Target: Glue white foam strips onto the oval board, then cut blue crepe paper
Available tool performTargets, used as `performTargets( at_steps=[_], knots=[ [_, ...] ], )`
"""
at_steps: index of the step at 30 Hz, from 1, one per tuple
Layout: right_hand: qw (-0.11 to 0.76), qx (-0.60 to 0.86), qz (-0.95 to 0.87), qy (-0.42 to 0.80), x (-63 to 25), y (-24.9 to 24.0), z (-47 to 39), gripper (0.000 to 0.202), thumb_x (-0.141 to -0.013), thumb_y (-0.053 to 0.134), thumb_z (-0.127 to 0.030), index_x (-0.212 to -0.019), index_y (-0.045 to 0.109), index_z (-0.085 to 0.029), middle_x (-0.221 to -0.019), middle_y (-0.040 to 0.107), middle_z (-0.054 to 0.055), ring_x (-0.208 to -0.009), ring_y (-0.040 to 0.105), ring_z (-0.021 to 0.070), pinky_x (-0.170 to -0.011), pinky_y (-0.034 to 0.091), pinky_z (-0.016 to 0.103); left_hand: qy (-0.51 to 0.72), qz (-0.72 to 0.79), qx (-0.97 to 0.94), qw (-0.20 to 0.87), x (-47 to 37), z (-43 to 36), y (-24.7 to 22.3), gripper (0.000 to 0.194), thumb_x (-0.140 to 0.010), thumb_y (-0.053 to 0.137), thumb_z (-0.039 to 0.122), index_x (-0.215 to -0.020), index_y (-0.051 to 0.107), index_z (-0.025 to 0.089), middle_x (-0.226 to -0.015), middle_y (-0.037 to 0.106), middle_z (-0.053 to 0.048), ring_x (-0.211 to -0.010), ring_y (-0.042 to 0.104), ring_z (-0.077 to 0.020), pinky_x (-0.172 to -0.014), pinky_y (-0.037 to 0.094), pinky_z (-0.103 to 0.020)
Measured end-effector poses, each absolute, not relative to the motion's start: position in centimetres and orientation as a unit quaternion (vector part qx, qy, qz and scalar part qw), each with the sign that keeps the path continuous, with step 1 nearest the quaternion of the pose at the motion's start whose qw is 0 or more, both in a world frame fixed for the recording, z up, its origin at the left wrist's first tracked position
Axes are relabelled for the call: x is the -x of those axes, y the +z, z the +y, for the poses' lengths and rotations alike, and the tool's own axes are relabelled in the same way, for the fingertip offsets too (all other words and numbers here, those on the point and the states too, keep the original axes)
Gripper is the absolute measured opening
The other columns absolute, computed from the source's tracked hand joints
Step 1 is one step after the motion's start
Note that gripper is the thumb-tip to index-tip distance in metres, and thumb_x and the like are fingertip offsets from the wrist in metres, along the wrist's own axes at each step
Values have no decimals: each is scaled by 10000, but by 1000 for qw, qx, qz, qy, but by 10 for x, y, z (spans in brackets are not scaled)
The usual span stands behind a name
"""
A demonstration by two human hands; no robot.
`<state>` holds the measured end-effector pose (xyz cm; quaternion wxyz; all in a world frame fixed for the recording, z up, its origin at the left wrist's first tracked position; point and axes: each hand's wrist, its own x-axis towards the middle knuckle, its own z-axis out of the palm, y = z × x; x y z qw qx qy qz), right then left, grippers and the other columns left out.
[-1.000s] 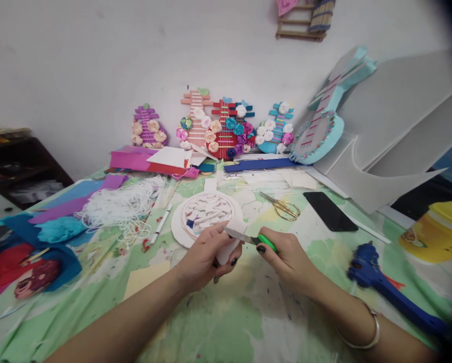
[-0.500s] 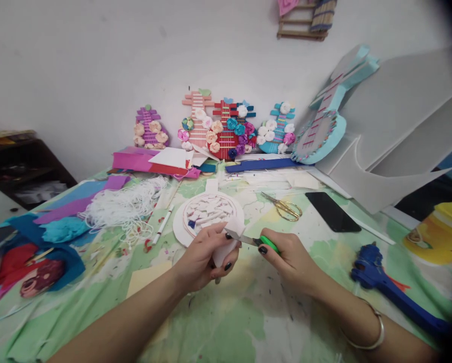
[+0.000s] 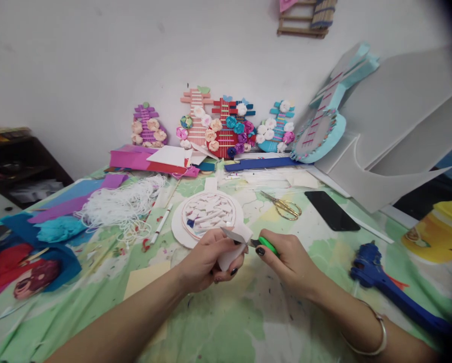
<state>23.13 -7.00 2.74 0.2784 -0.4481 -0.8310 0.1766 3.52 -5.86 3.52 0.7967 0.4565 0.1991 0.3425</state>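
My left hand (image 3: 206, 259) is closed around a white foam-like piece (image 3: 230, 256), pinching it between thumb and fingers. In my right hand (image 3: 288, 254) is a knife (image 3: 266, 245) with a bright green handle. Its blade points left and lies against the white piece near my left thumb. Just beyond my hands a round white board (image 3: 177, 224) with a short neck lies flat on the table. Inside its drawn ring sits a heap of small white cut pieces (image 3: 210, 209), with one dark blue bit among them.
Gold-handled scissors (image 3: 288, 207) and a black phone (image 3: 331, 210) lie beyond my right hand. A blue glue gun (image 3: 380, 282) is at right. White cord (image 3: 123, 204) and a marker (image 3: 161, 224) lie left. Decorated paper instruments (image 3: 226, 126) stand along the wall.
The knife's blade has shifted slightly along the white piece, and my left hand has turned the piece a little. Both hands stay in nearly the same place.
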Motion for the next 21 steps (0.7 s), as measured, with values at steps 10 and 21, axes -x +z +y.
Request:
performTargets(
  at_steps=[10,21],
  knots=[
    [296,426,-836,181,-230,31,-74,360,-912,323,-470,-679,309,-196,-588,373,-37,-534,357,98,-535,213,250,350,173,-464,795,-35,-64,33,178,-846,524,280,-766,569,128,-466,455,36,-292,253,-7,-279,188,-108],
    [299,432,-829,190,-233,25,-68,354,-914,335,-452,-673,308,-194,-583,364,-42,-527,351,92,-533,221,245,388,157,-419,806,-34,-65,30,161,-809,534,222,-721,601,104,-382,432,41,-246,244,-17,-269,184,-116]
  ],
)
